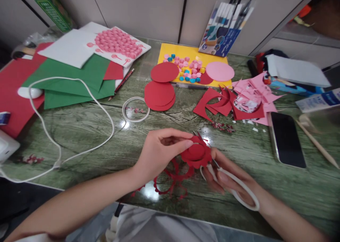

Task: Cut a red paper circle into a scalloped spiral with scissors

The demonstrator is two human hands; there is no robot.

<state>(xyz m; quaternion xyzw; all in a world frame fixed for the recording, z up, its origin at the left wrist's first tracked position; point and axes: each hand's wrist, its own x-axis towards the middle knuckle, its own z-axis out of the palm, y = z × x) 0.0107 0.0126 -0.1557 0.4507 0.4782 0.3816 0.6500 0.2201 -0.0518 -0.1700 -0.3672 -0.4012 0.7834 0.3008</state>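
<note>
Between thumb and fingers, my left hand pinches a red paper piece with a scalloped rim and a curved slit around its middle. My right hand is closed on white-handled scissors. Their blades pass behind the paper, and the tips show just above its top edge. Below the paper, curled red scalloped offcuts lie on the green marbled table. Beyond my hands are several red paper circles, some stacked, next to a white ring.
Red scraps and pink scraps lie ahead to the right, near a phone. A yellow sheet bears small paper balls. A white cable loops at left by green sheets. A pen pack leans on the wall.
</note>
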